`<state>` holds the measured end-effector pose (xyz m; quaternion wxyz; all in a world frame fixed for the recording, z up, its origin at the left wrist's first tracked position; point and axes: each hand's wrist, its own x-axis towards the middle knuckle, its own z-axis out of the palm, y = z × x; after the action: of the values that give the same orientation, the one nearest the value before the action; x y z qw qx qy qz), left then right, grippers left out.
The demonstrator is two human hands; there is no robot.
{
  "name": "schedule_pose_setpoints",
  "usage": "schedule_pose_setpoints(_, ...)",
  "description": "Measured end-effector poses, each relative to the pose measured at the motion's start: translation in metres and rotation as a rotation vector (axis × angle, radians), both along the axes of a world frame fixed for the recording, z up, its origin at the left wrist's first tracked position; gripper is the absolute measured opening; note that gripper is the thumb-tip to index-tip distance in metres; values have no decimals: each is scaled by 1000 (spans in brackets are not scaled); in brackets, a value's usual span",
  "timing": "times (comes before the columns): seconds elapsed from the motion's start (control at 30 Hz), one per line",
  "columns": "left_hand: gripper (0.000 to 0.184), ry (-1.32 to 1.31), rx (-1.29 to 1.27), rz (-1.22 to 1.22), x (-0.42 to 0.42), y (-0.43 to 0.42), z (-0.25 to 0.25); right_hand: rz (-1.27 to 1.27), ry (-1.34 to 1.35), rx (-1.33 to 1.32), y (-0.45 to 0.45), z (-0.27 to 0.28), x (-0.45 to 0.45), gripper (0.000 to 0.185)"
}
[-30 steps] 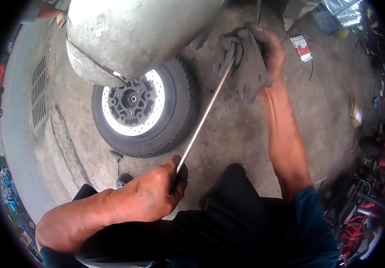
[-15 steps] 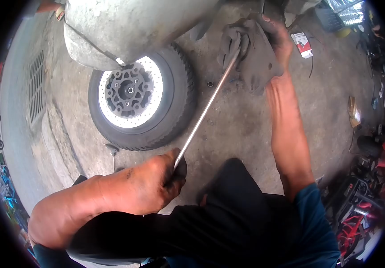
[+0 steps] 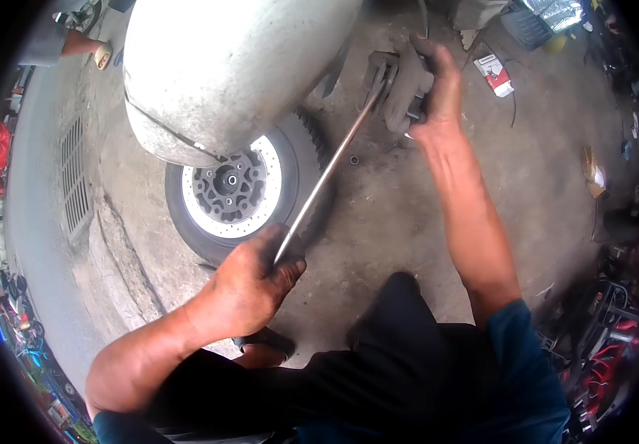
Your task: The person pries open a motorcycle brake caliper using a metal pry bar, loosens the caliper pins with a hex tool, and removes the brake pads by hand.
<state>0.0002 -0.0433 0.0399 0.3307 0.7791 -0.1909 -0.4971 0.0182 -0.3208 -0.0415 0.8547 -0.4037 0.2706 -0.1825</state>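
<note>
My left hand [image 3: 256,277] is closed round the near end of a long, thin metal rod [image 3: 327,174], silvery with a browner far part; any handle is hidden in the fist. The rod slants up and away, its far end set in the gap of a dark grey brake caliper [image 3: 407,92]. Gripping that caliper from its right side is my right hand [image 3: 442,89], with the fingers partly hidden behind it. A thin hose or cable [image 3: 424,18] rises above the caliper. Left of the rod lies a wheel with a black tyre [image 3: 301,170] and a drilled brake disc [image 3: 270,181].
A dirty pale fender [image 3: 231,66] overhangs the wheel. On the concrete lie a small nut-like ring [image 3: 354,160], a red and white box [image 3: 494,75] and a torn packet [image 3: 593,174]. Motorcycle parts [image 3: 593,325] crowd the right edge. Another person's foot [image 3: 102,55] shows top left.
The caliper has turned in my right hand, so its flat face no longer shows and its thicker side does. My left hand has shifted slightly left and up with the rod. The whole view has shifted.
</note>
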Motion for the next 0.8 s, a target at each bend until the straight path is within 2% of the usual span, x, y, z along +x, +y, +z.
schedule_pose_setpoints(0.03, 20, 10, 71, 2, -8, 3, -1, 11, -33, 45, 0, -6, 3, 40)
schedule_pose_setpoints(0.1, 12, -48, -31, 52, -24, 14, -9, 45, -103, 121, 3, -10, 13, 39)
schedule_pose_setpoints(0.23, 18, 17, 33, 56, -28, 29, -5, 40, -133, 135, 13, -4, 13, 35)
schedule_pose_setpoints(0.33, 23, 35, 28, 82, -29, 37, -11, 178, -267, 207, 14, -6, 15, 36)
schedule_pose_setpoints(0.43, 24, -19, 2, 78, -25, 37, -12, -54, -49, 120, 35, 18, 13, 39)
schedule_pose_setpoints(0.53, 23, -21, -2, 68, -24, 37, -15, 59, -173, 83, 25, 3, 13, 43)
schedule_pose_setpoints(0.63, 25, -24, -59, 109, -26, 39, -15, 147, -294, 174, 24, -1, 7, 43)
schedule_pose_setpoints(0.73, 25, 36, 44, 69, -20, 37, -10, -5, -145, 170, 32, 10, 11, 41)
schedule_pose_setpoints(0.8, 23, 24, 31, 81, -20, 37, -9, 45, -195, 212, 26, -1, 13, 37)
